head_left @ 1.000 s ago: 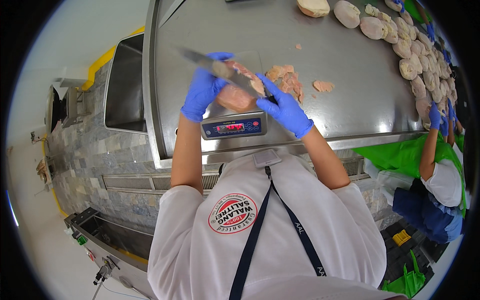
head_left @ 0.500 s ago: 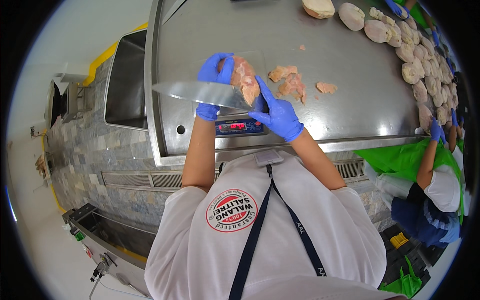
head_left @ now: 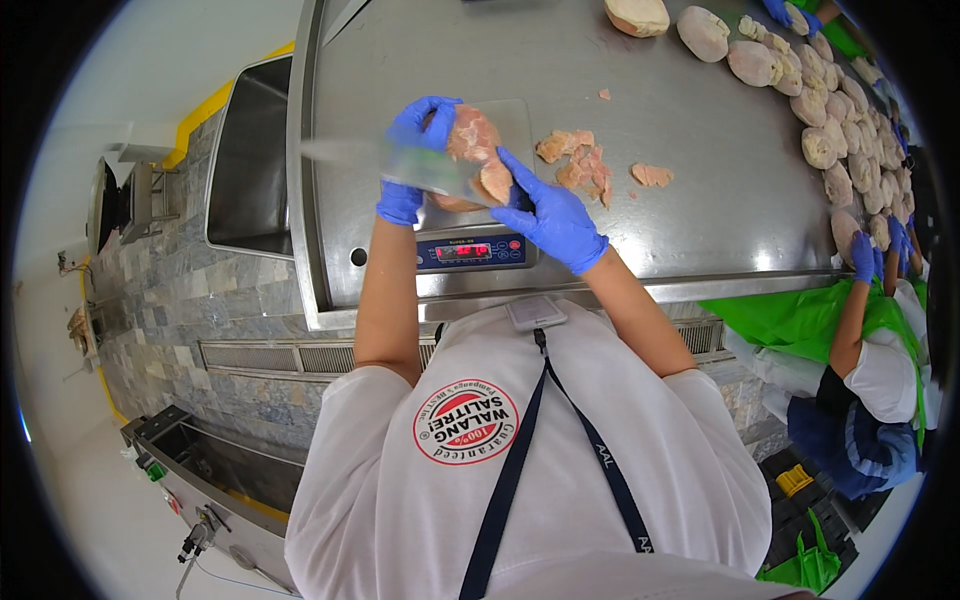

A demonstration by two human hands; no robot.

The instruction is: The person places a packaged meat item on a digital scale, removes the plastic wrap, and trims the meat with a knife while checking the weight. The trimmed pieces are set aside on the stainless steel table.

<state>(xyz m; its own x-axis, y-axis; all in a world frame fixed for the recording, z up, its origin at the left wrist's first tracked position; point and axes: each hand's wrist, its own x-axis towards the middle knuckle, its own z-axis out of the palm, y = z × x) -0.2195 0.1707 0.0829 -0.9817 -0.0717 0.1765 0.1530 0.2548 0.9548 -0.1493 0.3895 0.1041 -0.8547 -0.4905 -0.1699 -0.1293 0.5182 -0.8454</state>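
My left hand [head_left: 415, 128], in a blue glove, grips the far left side of a piece of pale pink raw meat [head_left: 472, 132]. A knife [head_left: 432, 170] is in my gloved right hand [head_left: 562, 225], its broad blade smeared by motion and reaching left across the near part of the meat. A loose flap of the meat [head_left: 494, 184] hangs beside the knife's handle end, close to my right fingers. Both hands are above a scale [head_left: 468, 252] with a lit red display. Right of them, several meat scraps [head_left: 575, 158] lie on the steel table [head_left: 690, 105].
Many rounded pieces of pale meat [head_left: 838, 130] spread along the table's right side. Co-workers' gloved hands [head_left: 864, 255] reach in there, beside a green apron [head_left: 780, 320]. A steel sink [head_left: 250, 160] stands off the table's left end. A raised steel rim [head_left: 640, 292] runs along the near edge.
Both hands have shifted a little left with the meat. The knife's blade has swung and now blurs, the meat flap has moved lower left, and the scale's display reads differently.
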